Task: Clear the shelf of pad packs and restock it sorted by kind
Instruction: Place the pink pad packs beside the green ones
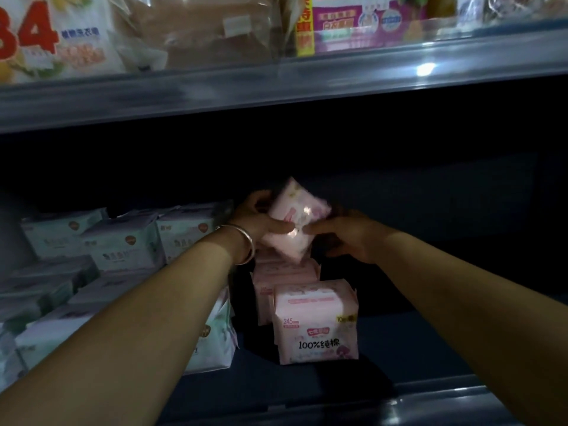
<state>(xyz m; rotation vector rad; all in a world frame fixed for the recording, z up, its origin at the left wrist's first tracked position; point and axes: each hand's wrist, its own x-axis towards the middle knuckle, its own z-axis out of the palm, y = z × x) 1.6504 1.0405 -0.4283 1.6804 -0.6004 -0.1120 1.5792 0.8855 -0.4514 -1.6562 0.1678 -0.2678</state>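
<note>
1. Both hands are clamped on one pink pad pack [295, 224], held tilted in the air over the pink column on the shelf [461, 339]. The left hand [261, 221] grips its left edge, thumb across the front; a silver bangle [244, 242] sits on that wrist.
2. The right hand [344, 235] pinches the pack's lower right corner. How the fingers behind it lie is probably a loose curl, but the dark and blur hide them.
3. Below, more pink packs [285, 281] run back in a line, ending at the front pink pack [316, 322], which stands upright facing out.
4. To the left, green-and-white packs [123, 244] fill their own block, just beside the pink line, so the sorting by kind looks well under way.
5. The step in hand seems to be seating this pack at the back of the pink line. It should be turned upright first, printed face forward like the front one.
6. Lower it straight down, so its edge does not catch the pack beneath or knock the neighbouring green stack.
7. Let one hand go only once the pack stands square, then press it back lightly to close the row.
8. The upper shelf [276, 87] hangs low overhead; keep the wrists under it.
</note>
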